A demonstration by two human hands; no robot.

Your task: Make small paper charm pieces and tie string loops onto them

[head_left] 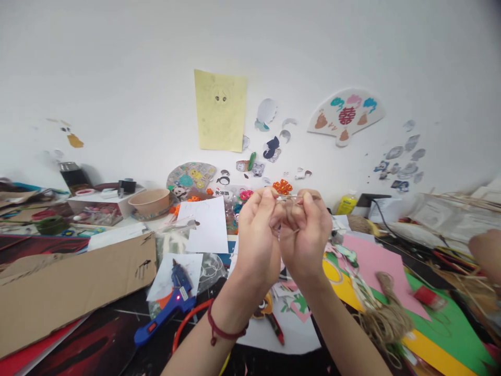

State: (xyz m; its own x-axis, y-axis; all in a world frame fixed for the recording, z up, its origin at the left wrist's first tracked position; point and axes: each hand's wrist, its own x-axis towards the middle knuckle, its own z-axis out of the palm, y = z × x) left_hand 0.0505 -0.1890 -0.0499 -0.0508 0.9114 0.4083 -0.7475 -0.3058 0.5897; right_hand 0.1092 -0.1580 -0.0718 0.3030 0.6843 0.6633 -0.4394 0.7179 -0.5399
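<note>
Raised above the table's middle, my left hand and my right hand are close together, each pinching with thumb and fingers. A thin, light strand stretches between the two pinches; whether it is string or wire I cannot tell. Part of it is hidden by the fingers. Just behind the fingertips shows an orange-red flower. Under my wrists lie a white sheet with paper scraps and a red-and-black pen-like tool.
A blue hot glue gun, its light lit, lies on the left beside cardboard. To the right are coils of twine, pink paper and green paper. Another person's hand is at the right edge.
</note>
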